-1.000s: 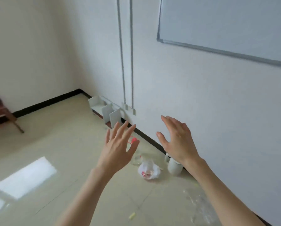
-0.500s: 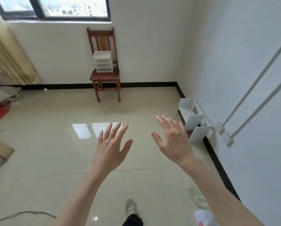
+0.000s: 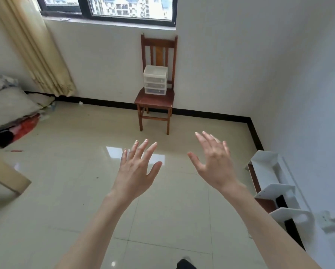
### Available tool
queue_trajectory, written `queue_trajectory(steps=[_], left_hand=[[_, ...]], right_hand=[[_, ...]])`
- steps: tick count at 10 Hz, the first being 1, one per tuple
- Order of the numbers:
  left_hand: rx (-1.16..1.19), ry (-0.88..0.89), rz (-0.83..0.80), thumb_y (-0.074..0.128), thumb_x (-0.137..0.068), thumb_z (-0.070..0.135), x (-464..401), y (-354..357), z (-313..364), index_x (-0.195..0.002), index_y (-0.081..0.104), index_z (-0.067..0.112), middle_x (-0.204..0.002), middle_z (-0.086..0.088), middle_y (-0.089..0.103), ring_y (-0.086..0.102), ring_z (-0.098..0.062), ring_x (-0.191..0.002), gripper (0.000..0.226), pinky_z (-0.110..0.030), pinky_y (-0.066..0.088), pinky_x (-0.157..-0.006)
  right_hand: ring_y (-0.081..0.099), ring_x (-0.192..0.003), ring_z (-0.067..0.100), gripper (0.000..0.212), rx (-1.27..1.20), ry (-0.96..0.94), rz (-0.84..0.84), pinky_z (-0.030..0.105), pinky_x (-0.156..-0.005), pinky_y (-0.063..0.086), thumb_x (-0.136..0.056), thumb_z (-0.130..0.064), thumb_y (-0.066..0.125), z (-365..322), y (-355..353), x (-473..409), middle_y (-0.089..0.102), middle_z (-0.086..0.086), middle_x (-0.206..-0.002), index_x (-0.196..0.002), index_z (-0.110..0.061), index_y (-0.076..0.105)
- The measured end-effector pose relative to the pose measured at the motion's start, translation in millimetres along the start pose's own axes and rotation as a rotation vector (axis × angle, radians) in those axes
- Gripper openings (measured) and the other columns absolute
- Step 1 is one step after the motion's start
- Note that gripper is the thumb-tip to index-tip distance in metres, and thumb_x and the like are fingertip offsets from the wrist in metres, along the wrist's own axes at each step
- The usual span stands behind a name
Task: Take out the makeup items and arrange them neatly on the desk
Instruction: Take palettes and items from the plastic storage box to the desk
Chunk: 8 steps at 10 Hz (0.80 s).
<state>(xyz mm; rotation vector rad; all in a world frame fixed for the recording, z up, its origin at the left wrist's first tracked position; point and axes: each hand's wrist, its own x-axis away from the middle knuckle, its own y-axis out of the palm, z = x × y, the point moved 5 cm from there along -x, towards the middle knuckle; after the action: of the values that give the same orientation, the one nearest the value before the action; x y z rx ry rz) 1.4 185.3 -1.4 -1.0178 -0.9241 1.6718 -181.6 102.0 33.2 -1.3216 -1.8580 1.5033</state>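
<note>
Head view: my two hands, left hand (image 3: 136,171) and right hand (image 3: 215,165), hang spread, holding nothing. One white plastic three-drawer box (image 3: 155,80) sits on one brown wooden chair (image 3: 156,98) across bare glossy tile floor (image 3: 75,171).

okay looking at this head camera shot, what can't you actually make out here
- Drawer box on the chair, head view: too small and its fronts too cloudy to show any contents.
- Desk: cut off by the left edge, only a corner shows.
- Pile by the curtain: blurred and cut off by the left edge.
- Shoe: cut off by the bottom edge.
- Left hand and right hand: both open and holding nothing.
</note>
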Motion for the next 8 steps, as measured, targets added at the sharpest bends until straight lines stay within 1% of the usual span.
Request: queue_trajectory(steps=[1, 3, 5, 8], left_hand=[[0.0, -0.026, -0.006, 0.033, -0.092, 0.05, -60.4, 12.6, -24.6, -0.145, 0.022, 0.031, -0.154, 0.003, 0.019, 0.005, -0.018, -0.144, 0.057, -0.042, 0.004, -0.116], [-0.017, -0.068, 0.033, 0.038, -0.093, 0.046, -210.3, 26.3, -69.8, -0.145, 0.024, 0.029, -0.154, 0.001, 0.02, 0.007, -0.018, -0.144, 0.056, -0.044, 0.005, -0.116], [-0.021, -0.115, 0.017, 0.037, -0.094, 0.045, -346.6, 24.1, -109.7, -0.146, 0.019, 0.03, -0.155, 0.003, 0.015, 0.002, -0.016, -0.144, 0.057, -0.042, 0.002, -0.116], [0.006, -0.193, -0.038, 0.036, -0.094, 0.046, -493.2, 55.8, -189.8, -0.146, 0.017, 0.03, -0.155, 0.003, 0.013, 0.001, -0.015, -0.144, 0.057, -0.042, 0.001, -0.117]], right_hand=[[0.022, -0.141, 0.019, 0.061, -0.025, -0.012, -0.011, 0.042, -0.116, 0.005, -0.092, -0.046, 0.047, 9.2, 24.5, -65.3, 0.03, 0.003, -0.151, -0.145, -0.022, 0.03], [0.019, -0.142, 0.018, 0.061, -0.029, -0.049, -0.038, 0.042, -0.116, 0.003, -0.092, -0.046, 0.047, 30.3, 67.1, -222.2, 0.027, 0.002, -0.153, -0.146, -0.023, 0.027], [0.017, -0.142, 0.017, 0.062, -0.037, -0.094, -0.056, 0.041, -0.116, 0.001, -0.092, -0.047, 0.045, 33.8, 91.2, -376.9, 0.024, 0.002, -0.154, -0.147, -0.024, 0.024], [0.016, -0.143, 0.017, 0.061, -0.039, -0.122, -0.112, 0.041, -0.116, 0.0, -0.093, -0.046, 0.044, 39.3, 156.4, -542.5, 0.024, 0.001, -0.154, -0.147, -0.024, 0.025]])
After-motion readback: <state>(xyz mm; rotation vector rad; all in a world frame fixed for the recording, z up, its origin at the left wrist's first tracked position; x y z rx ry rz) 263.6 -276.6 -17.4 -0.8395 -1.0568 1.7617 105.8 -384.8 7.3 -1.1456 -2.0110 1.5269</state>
